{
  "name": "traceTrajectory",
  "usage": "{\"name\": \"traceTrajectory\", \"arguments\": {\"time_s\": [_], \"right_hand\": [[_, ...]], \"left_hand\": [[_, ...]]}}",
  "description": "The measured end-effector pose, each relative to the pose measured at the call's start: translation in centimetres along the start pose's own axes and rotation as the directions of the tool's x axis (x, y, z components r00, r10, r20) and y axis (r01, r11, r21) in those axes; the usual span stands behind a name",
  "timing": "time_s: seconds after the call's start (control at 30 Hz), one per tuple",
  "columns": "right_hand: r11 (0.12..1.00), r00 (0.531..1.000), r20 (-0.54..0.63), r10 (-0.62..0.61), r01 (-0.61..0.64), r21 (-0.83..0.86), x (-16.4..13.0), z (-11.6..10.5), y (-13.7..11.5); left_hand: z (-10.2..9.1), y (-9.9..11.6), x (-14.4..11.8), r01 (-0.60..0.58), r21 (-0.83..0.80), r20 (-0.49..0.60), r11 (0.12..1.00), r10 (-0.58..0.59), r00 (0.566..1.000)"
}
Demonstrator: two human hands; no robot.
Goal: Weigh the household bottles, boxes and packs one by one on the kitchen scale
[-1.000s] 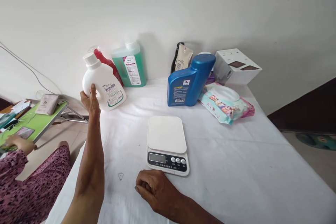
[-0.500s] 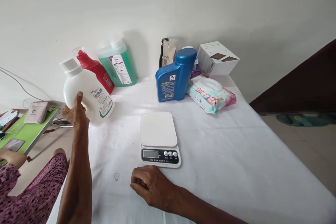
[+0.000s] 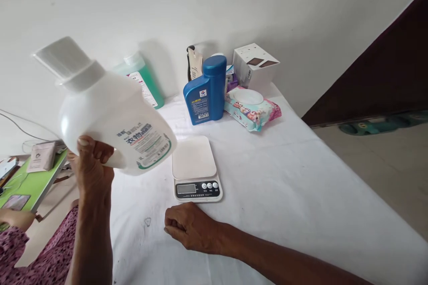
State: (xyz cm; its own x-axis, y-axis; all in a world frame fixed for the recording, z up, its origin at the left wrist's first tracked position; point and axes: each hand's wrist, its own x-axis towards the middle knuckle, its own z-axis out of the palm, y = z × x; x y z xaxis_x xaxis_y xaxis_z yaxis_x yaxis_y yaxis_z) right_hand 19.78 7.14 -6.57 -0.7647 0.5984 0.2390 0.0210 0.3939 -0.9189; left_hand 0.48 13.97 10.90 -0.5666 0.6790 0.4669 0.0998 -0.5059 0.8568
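Note:
A large white detergent bottle [image 3: 110, 116] with a white cap is up in the air at the left, tilted with its cap toward the upper left. My left hand [image 3: 92, 156] is wrapped round its handle. The bottle's base is near the left edge of a white kitchen scale [image 3: 194, 160], whose display and buttons face me. My right hand [image 3: 190, 227] rests on the cloth just in front of the scale, fingers curled in; whether anything is inside them is hidden.
Along the wall stand a green liquid bottle [image 3: 147, 84], a blue bottle [image 3: 209, 93], a beige tube [image 3: 195, 63] and a white box [image 3: 256, 67]. A wet wipes pack [image 3: 252, 107] lies before the box. At left, another person's patterned clothing [image 3: 50, 254] shows beside a green table [image 3: 50, 178].
My left hand has raised the detergent bottle and brought it nearer to me, tilting it more. It now hides the red bottle. My right hand stays by the scale. The view has shifted slightly.

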Motion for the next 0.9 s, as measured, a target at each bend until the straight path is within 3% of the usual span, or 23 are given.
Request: {"name": "traceTrajectory", "arguments": {"time_s": [0.17,0.33,0.9], "right_hand": [[1.0,1.0,0.01,-0.024,0.024,-0.017,0.0,-0.1,0.0],[0.999,0.999,0.021,-0.035,0.035,-0.022,0.1,0.0,0.2],[0.998,0.998,0.012,-0.056,0.056,-0.007,0.0,0.0,0.3]], "left_hand": [[3.9,-1.9,-2.1,0.119,-0.07,0.132,0.99,-0.109,0.985],[5.8,-3.9,-3.1,0.159,-0.059,0.233,0.986,-0.141,0.962],[5.8,-4.3,-3.2,0.15,-0.028,0.318,0.988,-0.133,0.939]]}}
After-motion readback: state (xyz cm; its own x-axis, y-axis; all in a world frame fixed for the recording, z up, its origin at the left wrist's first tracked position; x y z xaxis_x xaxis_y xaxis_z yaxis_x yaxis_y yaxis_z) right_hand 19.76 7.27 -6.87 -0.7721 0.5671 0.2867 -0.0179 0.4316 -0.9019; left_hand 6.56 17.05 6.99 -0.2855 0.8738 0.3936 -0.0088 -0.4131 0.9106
